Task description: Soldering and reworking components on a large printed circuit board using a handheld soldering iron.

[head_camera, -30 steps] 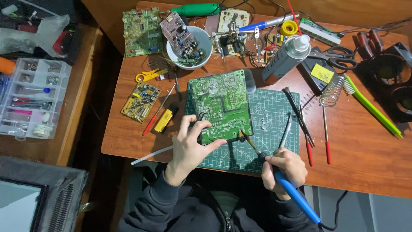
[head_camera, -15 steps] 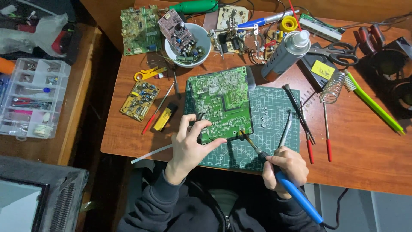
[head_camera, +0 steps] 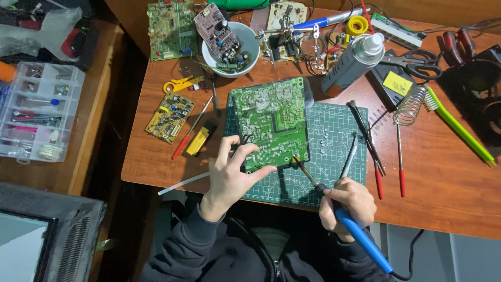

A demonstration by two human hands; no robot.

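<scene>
A green circuit board lies solder side up on a green cutting mat. My left hand grips the board's near left corner, thumb under its front edge. In my right hand is a blue-handled soldering iron; its tip touches the board's near right corner. The iron's cord runs off the table's front edge.
On the wooden table: a grey spray can, scissors, a coiled iron stand, a white bowl of parts, a small yellow board, red screwdrivers, a green brush. A clear parts box sits at left.
Both hands hold their grips; the iron's tip stays at the board's near right corner. Only the view has shifted slightly.
</scene>
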